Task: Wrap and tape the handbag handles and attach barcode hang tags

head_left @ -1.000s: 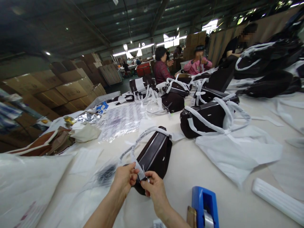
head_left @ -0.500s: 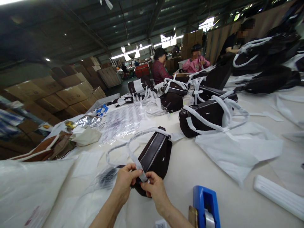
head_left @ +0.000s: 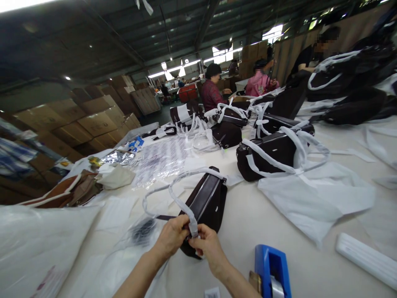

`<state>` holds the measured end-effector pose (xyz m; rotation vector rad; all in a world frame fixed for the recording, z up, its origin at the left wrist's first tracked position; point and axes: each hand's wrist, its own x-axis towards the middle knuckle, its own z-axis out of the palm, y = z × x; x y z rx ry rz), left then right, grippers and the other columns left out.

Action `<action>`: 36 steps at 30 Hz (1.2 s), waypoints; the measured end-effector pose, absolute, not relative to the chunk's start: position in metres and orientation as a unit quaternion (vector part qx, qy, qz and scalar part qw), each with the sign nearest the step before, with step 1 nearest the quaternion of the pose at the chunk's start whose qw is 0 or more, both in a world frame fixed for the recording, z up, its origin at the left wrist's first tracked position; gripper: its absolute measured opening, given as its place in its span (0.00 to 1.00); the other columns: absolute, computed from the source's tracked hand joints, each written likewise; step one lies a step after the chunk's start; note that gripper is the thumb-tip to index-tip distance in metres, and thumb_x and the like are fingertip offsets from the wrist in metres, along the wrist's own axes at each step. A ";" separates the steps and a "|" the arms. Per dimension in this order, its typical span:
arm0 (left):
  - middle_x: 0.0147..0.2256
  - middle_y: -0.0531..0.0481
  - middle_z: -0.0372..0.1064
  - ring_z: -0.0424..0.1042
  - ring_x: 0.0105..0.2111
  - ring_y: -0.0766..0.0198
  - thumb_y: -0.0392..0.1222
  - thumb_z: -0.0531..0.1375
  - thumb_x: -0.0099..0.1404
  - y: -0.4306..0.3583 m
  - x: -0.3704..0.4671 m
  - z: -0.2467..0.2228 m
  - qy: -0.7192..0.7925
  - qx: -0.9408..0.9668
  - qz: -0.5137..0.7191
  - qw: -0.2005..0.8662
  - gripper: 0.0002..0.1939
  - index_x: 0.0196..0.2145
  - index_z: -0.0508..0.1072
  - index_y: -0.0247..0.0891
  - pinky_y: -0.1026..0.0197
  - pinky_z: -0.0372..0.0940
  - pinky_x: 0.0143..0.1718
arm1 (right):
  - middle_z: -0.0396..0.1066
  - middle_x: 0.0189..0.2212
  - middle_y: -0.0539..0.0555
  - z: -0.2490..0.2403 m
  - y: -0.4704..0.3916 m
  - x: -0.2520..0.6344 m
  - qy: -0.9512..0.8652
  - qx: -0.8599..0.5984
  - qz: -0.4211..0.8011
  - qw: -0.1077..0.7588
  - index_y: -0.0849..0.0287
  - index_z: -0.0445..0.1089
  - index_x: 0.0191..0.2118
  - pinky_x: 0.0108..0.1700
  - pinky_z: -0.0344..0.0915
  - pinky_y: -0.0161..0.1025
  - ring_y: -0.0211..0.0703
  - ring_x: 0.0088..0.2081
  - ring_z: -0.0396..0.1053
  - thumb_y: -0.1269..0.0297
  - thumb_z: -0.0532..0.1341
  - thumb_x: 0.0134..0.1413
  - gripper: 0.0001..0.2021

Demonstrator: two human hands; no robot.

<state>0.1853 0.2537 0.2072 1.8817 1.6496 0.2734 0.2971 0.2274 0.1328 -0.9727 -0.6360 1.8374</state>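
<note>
A dark brown handbag lies on the table in front of me, its top zip facing up. White wrapping covers its looped handle. At the near end of that handle, by the bag's corner, both hands meet with fingers pinched together. My left hand is closed on the wrapped handle end from the left. My right hand pinches at the same end from the right, partly hiding the fastening there. Whatever small piece is between the fingertips cannot be made out.
A blue tape dispenser stands at the near right. More dark handbags with wrapped handles, one a wrapped handbag, lie further back. White sheeting covers the table on the right; a plastic bag lies left. Co-workers sit beyond, one in pink.
My left hand has shifted its grip slightly on the handle end, its fingers now more curled. The whole view has moved a little. The bag remains in place on the table.
</note>
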 end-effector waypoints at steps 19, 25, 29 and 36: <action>0.32 0.50 0.67 0.68 0.33 0.61 0.32 0.50 0.57 0.250 0.189 0.207 0.638 0.750 -0.022 0.174 0.10 0.29 0.70 0.39 0.63 0.56 0.31 | 0.57 0.11 0.39 0.135 0.223 0.302 -0.281 -0.408 0.739 0.457 0.61 0.63 0.31 0.16 0.46 0.29 0.28 0.12 0.51 0.64 0.63 0.31 0.15; 0.34 0.42 0.67 0.68 0.33 0.55 0.26 0.46 0.57 0.212 0.188 0.209 0.685 0.713 -0.003 0.146 0.13 0.29 0.68 0.37 0.58 0.54 0.31 | 0.65 0.18 0.42 0.129 0.210 0.307 -0.306 -0.484 0.692 0.441 0.58 0.61 0.30 0.11 0.43 0.30 0.28 0.08 0.52 0.65 0.62 0.32 0.13; 0.31 0.44 0.66 0.68 0.31 0.56 0.31 0.46 0.61 0.178 0.189 0.191 0.736 0.650 0.071 0.176 0.11 0.27 0.65 0.38 0.58 0.55 0.31 | 0.66 0.18 0.44 0.124 0.192 0.314 -0.348 -0.534 0.616 0.462 0.58 0.66 0.31 0.17 0.53 0.31 0.31 0.13 0.59 0.65 0.63 0.36 0.11; 0.21 0.52 0.64 0.65 0.24 0.60 0.42 0.50 0.57 0.153 0.196 0.152 0.777 0.509 0.248 0.276 0.09 0.21 0.63 0.40 0.61 0.58 0.27 | 0.63 0.14 0.47 0.126 0.183 0.304 -0.273 -0.492 0.730 0.389 0.61 0.65 0.20 0.16 0.42 0.30 0.29 0.12 0.54 0.51 0.61 0.36 0.16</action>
